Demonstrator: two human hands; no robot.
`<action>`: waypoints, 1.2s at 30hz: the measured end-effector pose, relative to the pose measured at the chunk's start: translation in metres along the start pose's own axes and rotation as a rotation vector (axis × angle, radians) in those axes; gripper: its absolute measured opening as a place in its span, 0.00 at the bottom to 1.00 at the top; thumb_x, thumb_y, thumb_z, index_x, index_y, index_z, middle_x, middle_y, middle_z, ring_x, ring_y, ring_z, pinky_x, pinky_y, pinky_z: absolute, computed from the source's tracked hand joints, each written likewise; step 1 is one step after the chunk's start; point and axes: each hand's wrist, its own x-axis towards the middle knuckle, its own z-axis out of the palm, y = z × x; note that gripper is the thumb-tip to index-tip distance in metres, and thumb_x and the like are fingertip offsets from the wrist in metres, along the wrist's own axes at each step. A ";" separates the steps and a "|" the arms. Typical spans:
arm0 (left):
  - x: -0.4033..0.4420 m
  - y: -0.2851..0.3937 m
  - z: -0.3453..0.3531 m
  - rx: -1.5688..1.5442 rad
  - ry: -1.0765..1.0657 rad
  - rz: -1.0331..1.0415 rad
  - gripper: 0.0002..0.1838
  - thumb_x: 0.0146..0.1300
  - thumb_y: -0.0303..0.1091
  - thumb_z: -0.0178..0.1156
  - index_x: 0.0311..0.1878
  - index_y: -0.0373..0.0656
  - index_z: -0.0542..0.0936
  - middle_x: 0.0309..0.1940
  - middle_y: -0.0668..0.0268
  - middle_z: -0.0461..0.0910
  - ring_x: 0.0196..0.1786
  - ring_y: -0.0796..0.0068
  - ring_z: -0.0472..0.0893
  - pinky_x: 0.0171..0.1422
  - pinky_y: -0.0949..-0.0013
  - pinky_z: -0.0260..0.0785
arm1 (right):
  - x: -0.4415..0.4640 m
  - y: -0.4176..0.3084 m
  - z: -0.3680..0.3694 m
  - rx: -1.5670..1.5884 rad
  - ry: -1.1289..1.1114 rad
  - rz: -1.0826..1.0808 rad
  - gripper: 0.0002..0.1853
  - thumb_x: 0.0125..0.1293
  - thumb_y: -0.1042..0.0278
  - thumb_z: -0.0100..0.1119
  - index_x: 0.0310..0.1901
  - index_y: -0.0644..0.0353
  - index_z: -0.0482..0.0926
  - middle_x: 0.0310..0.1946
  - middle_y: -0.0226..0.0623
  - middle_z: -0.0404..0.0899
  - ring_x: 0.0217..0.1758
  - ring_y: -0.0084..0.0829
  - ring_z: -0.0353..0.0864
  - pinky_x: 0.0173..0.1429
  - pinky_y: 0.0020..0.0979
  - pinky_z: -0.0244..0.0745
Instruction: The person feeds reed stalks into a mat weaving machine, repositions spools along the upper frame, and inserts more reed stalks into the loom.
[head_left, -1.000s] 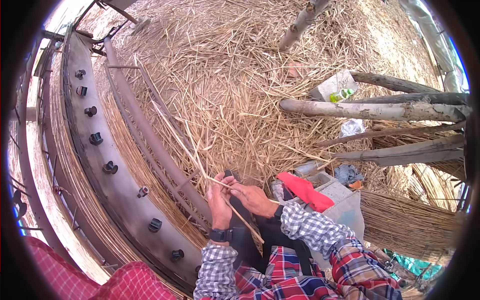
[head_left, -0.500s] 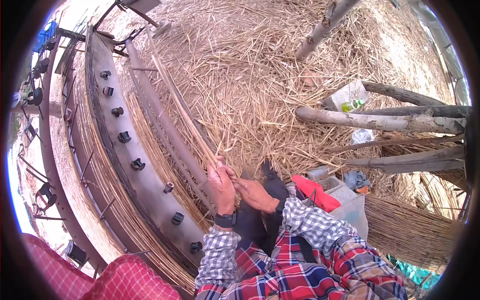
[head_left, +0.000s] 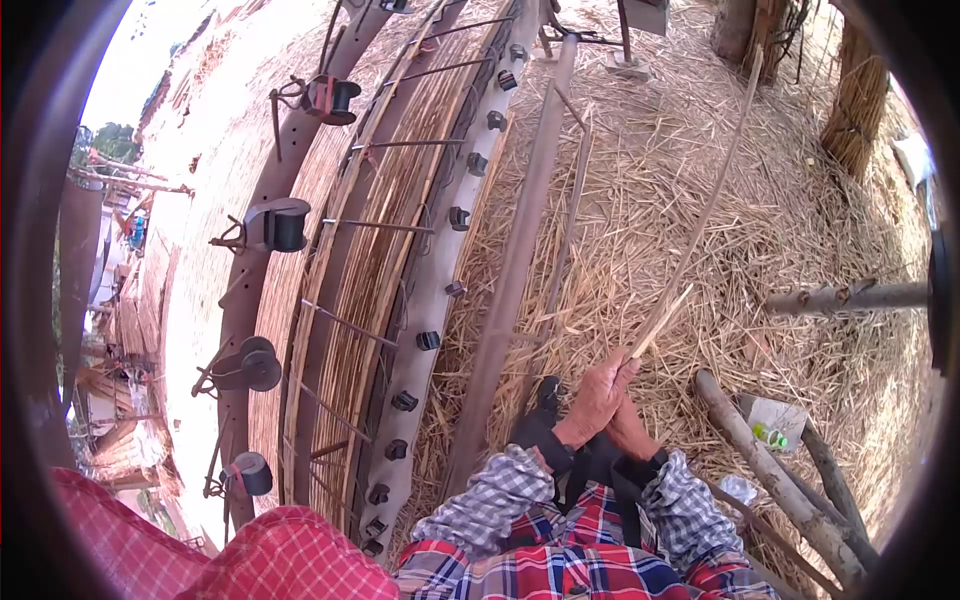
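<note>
Both hands are together in front of my body, closed around the lower end of a thin bundle of reed stalks (head_left: 657, 325). My left hand (head_left: 592, 402) wraps the stalks near their base, and my right hand (head_left: 630, 432) presses against it from the right, its fingers partly hidden. From my grip the long stalks slant up and away to the right, above the straw-covered ground. To the left of my hands runs a brown metal pipe (head_left: 510, 270). Beyond it a pale metal rail (head_left: 415, 375) carries several black spools (head_left: 428, 341).
A stack of reeds (head_left: 365, 250) lies between the rails, crossed by thin metal rods. Another rail (head_left: 240, 320) at far left bears larger spools (head_left: 285, 225). Wooden poles (head_left: 770, 465), a block (head_left: 775, 418) and a green bottle (head_left: 770, 435) are at right. Loose straw (head_left: 610, 240) covers the ground.
My view has turned left, so the rails appear further right. The stalks now point up to the right instead of up to the left, still held in both hands.
</note>
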 end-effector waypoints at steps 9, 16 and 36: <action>-0.042 0.049 -0.035 0.101 0.072 0.095 0.11 0.72 0.36 0.51 0.45 0.38 0.75 0.23 0.56 0.72 0.26 0.68 0.75 0.31 0.65 0.66 | -0.002 -0.106 -0.042 0.321 -0.435 0.333 0.29 0.65 0.70 0.58 0.66 0.61 0.62 0.58 0.41 0.71 0.61 0.31 0.71 0.65 0.33 0.67; -0.106 0.036 -0.078 0.339 0.202 0.078 0.08 0.68 0.35 0.53 0.44 0.42 0.71 0.28 0.51 0.78 0.34 0.47 0.79 0.33 0.53 0.70 | 0.015 -0.139 -0.031 0.795 -0.297 0.186 0.31 0.66 0.57 0.58 0.68 0.54 0.59 0.60 0.42 0.70 0.60 0.35 0.73 0.59 0.34 0.71; -0.413 0.011 -0.151 0.544 0.755 -0.009 0.11 0.62 0.41 0.61 0.39 0.44 0.76 0.31 0.60 0.79 0.33 0.57 0.80 0.35 0.61 0.71 | -0.072 -0.198 0.159 0.212 -0.641 0.082 0.12 0.74 0.61 0.48 0.43 0.61 0.74 0.36 0.36 0.77 0.32 0.24 0.76 0.36 0.25 0.71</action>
